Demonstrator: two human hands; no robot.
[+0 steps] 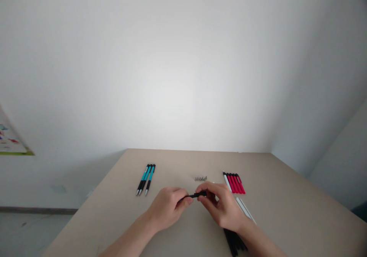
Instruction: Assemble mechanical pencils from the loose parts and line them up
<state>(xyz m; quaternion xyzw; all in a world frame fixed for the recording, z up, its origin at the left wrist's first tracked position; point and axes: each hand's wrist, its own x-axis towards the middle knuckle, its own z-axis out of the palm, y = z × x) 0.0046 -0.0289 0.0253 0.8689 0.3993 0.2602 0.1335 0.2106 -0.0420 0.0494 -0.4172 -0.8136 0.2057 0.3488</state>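
Note:
A slim black pen part (194, 196) is held level between my two hands, above the middle of the table. My left hand (168, 208) is closed around its left end, thumb on top. The fingertips of my right hand (223, 206) pinch its thicker right end. My fingers hide much of it, so I cannot tell whether it is one piece or two joined. Several small metal springs (200, 178) lie in a row just beyond my hands. Partly under my right wrist is a bundle of black pen barrels (233, 243).
On the left of the tabletop (109, 211) lie three turquoise-and-black pens (146, 179). Several red pen barrels (236, 183) and one white barrel (227, 181) lie side by side at right. Thin white refills (246, 210) rest nearer me. A wall (183, 77) stands behind the table.

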